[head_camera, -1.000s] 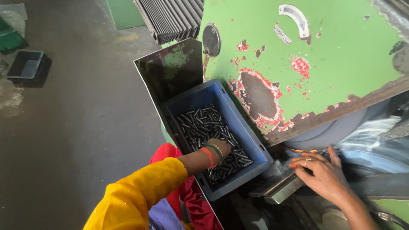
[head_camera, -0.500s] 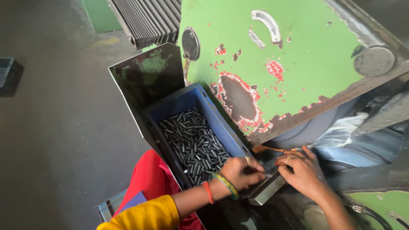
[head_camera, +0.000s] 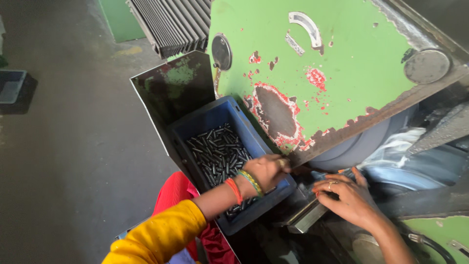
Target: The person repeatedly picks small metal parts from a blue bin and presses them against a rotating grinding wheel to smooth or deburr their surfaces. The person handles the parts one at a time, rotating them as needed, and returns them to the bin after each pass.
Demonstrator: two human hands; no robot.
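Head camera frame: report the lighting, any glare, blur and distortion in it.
Head view: even, soft daylight, brightest on the chipped green metal machine panel; mild sheen on the small dark metal pins in the blue plastic crate; deep shadow beneath the right hand; left hand slightly soft, otherwise sharp; wide-angle tilt slants the edges.

Yellow sleeve, colourful wrist bangles

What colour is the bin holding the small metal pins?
Blue bin, clearest in the head view; the left hand is over it.
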